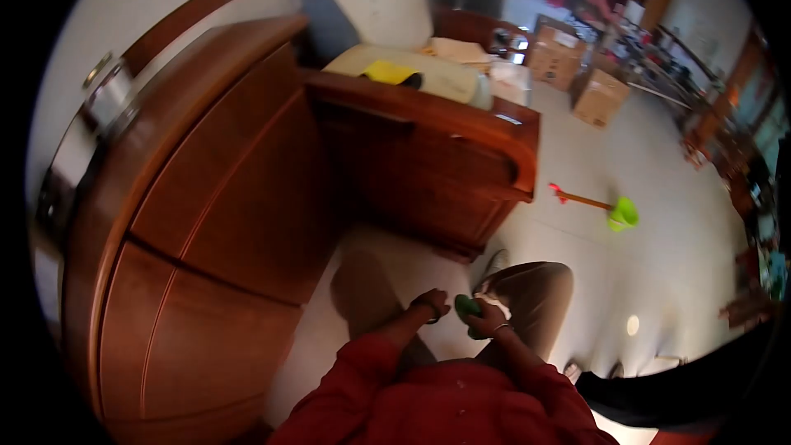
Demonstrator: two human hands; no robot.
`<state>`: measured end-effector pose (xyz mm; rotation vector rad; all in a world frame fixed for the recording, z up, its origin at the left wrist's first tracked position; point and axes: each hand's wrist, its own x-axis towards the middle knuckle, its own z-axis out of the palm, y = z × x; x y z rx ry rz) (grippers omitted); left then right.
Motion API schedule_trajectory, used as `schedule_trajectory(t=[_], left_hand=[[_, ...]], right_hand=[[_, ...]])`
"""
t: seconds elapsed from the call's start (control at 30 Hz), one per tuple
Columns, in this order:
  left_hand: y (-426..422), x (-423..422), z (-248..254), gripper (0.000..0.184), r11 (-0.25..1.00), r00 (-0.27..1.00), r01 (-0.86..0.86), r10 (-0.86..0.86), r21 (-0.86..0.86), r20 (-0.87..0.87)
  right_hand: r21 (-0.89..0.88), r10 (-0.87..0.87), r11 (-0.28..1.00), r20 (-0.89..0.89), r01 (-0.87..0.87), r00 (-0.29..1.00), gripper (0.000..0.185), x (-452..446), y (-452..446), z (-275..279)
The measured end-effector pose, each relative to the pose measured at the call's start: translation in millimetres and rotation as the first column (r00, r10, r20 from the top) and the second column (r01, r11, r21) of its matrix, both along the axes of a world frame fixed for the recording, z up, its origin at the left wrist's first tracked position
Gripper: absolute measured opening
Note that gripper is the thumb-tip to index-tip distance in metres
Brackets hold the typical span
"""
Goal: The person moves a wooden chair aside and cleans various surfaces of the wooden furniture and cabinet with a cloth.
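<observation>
My right hand (491,318) is closed around a dark green object (467,306) with a rounded top, held in front of my knees. More green shows below my fingers, but its kind is too blurred to tell. My left hand (437,302), with a dark band at the wrist, is closed just left of the green object and apart from it. Whatever may be inside those fingers is hidden.
A tall brown wooden cabinet (222,189) stands at my left, beside a wooden sofa (412,148) with a yellow cloth (391,72). A lime-green bucket (624,214) and cardboard boxes (600,99) are on the floor. Another person (600,2) is far back.
</observation>
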<state>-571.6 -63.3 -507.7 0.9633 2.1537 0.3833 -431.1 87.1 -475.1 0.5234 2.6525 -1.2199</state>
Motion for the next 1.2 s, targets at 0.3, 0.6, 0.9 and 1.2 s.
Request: schedule_trajectory(t=[0.3,0.6,0.9,1.2], left_hand=[[1.8,-3.0,-3.2,0.038,0.994,0.992,-0.101,0.104,-0.042,0.065],[4.3,3.0,6.1,0.037,0.985,0.982,-0.159,0.165,-0.06,0.094],[6.9,1.1,8.8,0.036,0.992,0.992,-0.103,0.108,-0.073,0.062],[-95.8,57.8,145.5,0.04,0.309,0.686,-0.48,0.715,0.821,0.132]], right_hand=[[0.072,-0.008,0.997,0.008,0.008,1.0,0.05,-2.9,0.7,-2.6],[0.014,0.051,0.999,-0.092,-0.05,0.994,0.038,-14.3,-5.8,-0.2],[-0.114,0.107,0.987,-0.078,-0.115,0.991,0.034,-22.9,-4.4,-17.8],[-0.172,0.217,0.958,-0.091,-0.23,0.972,0.033,-52.8,-39.4,6.6]])
